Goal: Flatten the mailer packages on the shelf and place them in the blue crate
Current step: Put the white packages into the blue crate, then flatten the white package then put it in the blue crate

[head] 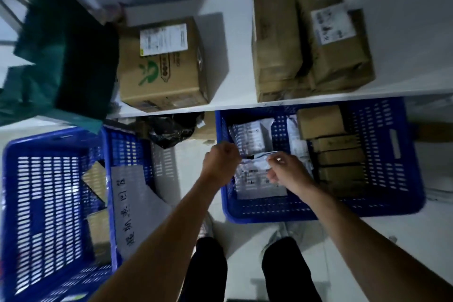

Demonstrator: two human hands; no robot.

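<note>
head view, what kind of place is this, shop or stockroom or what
Most likely a parcel sorting or stock room: labelled cardboard boxes on a white shelf, and blue crates on the floor holding mailer bags and small boxes.

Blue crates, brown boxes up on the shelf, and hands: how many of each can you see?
Blue crates: 3
Brown boxes on the shelf: 3
Hands: 2, left hand and right hand, both holding a white mailer
Total: 8
</note>
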